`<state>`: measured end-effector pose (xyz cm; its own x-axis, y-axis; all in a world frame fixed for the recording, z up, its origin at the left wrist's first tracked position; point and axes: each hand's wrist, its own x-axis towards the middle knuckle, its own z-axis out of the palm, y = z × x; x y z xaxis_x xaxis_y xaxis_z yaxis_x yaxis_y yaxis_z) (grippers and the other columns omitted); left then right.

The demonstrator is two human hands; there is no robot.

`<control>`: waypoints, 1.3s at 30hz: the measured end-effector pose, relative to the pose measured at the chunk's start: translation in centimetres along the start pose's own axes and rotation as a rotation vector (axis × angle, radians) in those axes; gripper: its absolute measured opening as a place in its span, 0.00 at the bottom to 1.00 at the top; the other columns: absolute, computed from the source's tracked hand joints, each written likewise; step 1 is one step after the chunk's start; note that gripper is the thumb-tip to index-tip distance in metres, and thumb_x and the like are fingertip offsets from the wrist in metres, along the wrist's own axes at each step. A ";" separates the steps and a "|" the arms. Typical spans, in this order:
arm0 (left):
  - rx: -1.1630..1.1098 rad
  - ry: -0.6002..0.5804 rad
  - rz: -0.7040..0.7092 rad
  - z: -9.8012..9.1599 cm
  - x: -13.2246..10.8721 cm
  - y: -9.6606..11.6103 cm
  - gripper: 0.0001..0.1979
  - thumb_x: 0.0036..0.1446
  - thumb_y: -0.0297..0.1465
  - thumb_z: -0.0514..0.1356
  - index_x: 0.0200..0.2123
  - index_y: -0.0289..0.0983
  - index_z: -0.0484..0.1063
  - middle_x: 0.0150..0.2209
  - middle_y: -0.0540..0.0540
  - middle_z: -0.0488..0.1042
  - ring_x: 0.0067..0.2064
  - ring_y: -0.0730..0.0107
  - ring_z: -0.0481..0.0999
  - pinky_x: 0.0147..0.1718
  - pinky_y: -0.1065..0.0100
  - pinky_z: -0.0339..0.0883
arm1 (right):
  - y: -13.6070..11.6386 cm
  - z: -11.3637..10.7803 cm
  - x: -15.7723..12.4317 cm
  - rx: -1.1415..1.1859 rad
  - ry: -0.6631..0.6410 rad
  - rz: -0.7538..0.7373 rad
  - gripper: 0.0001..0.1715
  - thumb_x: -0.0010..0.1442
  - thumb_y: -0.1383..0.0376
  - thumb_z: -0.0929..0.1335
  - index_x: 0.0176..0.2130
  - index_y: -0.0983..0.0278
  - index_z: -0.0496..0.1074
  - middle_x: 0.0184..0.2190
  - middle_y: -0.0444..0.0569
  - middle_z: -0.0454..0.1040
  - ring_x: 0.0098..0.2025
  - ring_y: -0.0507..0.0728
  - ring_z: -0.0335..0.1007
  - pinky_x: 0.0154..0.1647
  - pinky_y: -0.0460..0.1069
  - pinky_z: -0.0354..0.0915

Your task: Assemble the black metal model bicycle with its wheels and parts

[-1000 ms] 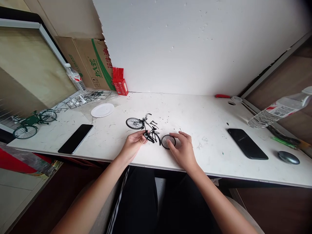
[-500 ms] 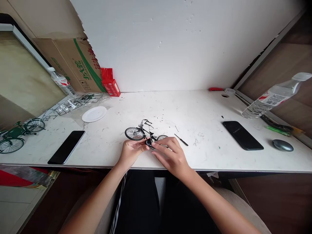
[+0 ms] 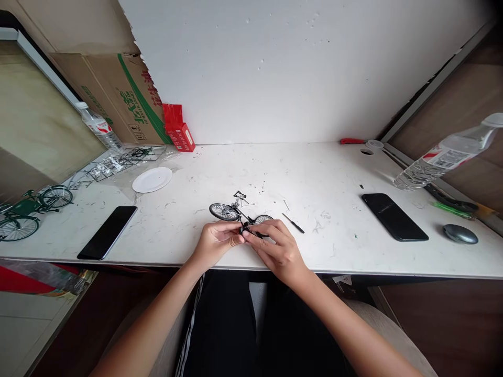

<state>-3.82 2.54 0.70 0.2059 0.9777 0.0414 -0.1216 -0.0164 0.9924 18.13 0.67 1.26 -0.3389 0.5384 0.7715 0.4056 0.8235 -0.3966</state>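
White desktop (image 3: 271, 170), scuffed and backed by a pale board (image 3: 255, 68), serves as the work surface. Work item: one black model bicycle (image 3: 247, 217), located near the front edge, between the two hands, tilted, with its spoked front wheel (image 3: 223, 211) to the left and its handlebar (image 3: 239, 195) pointing away from the person. Left hand (image 3: 215, 240): thumb and fingers pinched on the lower middle of the frame. Right hand (image 3: 280, 245): fingers extended over the rear half, fingertips against the dark parts at the crank area; its thumb is mostly hidden, so whether these fingers grip or only press cannot be told. The rear wheel (image 3: 262, 219) is partly covered by the right fingers. Step in hand, as judged: close fingertip adjustment at the crank area, one hand bracing, the other manipulating. The next move would call for a firm left pinch and light, controlled right fingertip pressure, without loading the thin spokes. Just beyond the right hand lie a small screwdriver (image 3: 295, 224) with a dark handle and, farther back, a thin pin-like piece (image 3: 286, 205). Outward to the left: a white disc (image 3: 152, 180), a smartphone (image 3: 107, 233) and a green model bicycle (image 3: 29, 209). Outward to the right: a dark phone (image 3: 394, 217) and a computer mouse (image 3: 460, 234).
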 end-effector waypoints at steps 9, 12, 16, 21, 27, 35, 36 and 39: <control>-0.069 -0.054 -0.032 0.1 0.0 0.7 0.19 0.54 0.35 0.77 0.49 0.36 0.86 0.50 0.37 0.85 0.51 0.54 0.84 0.55 0.55 0.78 | 0.1 0.0 0.1 0.081 -0.018 0.063 0.15 0.69 0.70 0.73 0.53 0.55 0.81 0.55 0.53 0.83 0.55 0.64 0.77 0.52 0.65 0.80; -0.105 -0.029 -0.054 0.1 0.1 0.7 0.21 0.52 0.35 0.78 0.49 0.36 0.86 0.50 0.37 0.85 0.52 0.53 0.84 0.56 0.54 0.77 | 0.1 0.0 0.1 0.058 -0.010 0.078 0.15 0.69 0.69 0.73 0.52 0.54 0.81 0.54 0.53 0.83 0.56 0.65 0.77 0.53 0.65 0.79; -0.134 -0.002 -0.059 -0.1 0.2 0.6 0.22 0.51 0.36 0.79 0.49 0.36 0.86 0.51 0.36 0.85 0.52 0.51 0.84 0.58 0.52 0.76 | -0.2 -0.1 0.2 0.015 0.004 0.111 0.12 0.68 0.68 0.74 0.50 0.55 0.81 0.49 0.52 0.83 0.54 0.65 0.76 0.52 0.65 0.77; -0.120 0.045 -0.057 0.0 0.2 0.1 0.23 0.48 0.35 0.80 0.47 0.36 0.85 0.50 0.37 0.85 0.53 0.51 0.84 0.56 0.51 0.76 | -0.5 -0.2 0.2 -0.019 0.016 0.124 0.10 0.68 0.68 0.74 0.48 0.56 0.81 0.47 0.53 0.80 0.52 0.64 0.75 0.51 0.63 0.75; -0.109 0.157 0.020 0.3 0.2 -0.3 0.21 0.47 0.32 0.81 0.44 0.39 0.84 0.51 0.42 0.84 0.52 0.57 0.82 0.53 0.58 0.77 | -0.3 -0.1 0.1 -0.036 0.042 0.079 0.13 0.68 0.71 0.73 0.50 0.55 0.81 0.44 0.52 0.80 0.47 0.62 0.74 0.46 0.61 0.74; -0.089 0.108 -0.073 0.5 0.1 0.3 0.27 0.50 0.38 0.79 0.52 0.35 0.83 0.44 0.39 0.85 0.35 0.63 0.83 0.36 0.61 0.77 | -0.2 0.0 0.3 0.043 -0.034 0.050 0.14 0.71 0.72 0.71 0.52 0.58 0.80 0.41 0.52 0.81 0.45 0.61 0.74 0.44 0.58 0.75; -0.087 0.099 -0.078 0.4 0.1 0.4 0.28 0.50 0.39 0.79 0.52 0.34 0.83 0.42 0.39 0.86 0.35 0.62 0.83 0.35 0.62 0.76 | -0.2 0.0 0.3 0.038 -0.031 0.051 0.14 0.71 0.72 0.71 0.52 0.58 0.80 0.41 0.51 0.81 0.45 0.61 0.74 0.44 0.58 0.75; -0.061 0.056 -0.097 0.3 -0.1 0.7 0.27 0.54 0.41 0.77 0.53 0.33 0.82 0.40 0.38 0.86 0.27 0.68 0.80 0.26 0.67 0.67 | -0.2 0.1 0.3 0.029 -0.020 0.038 0.15 0.70 0.73 0.72 0.52 0.58 0.80 0.40 0.52 0.81 0.45 0.61 0.74 0.43 0.58 0.75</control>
<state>-3.65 2.39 1.43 0.1653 0.9843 -0.0626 -0.1628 0.0898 0.9826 17.89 0.68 1.57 -0.3408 0.5730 0.7453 0.3941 0.8069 -0.4401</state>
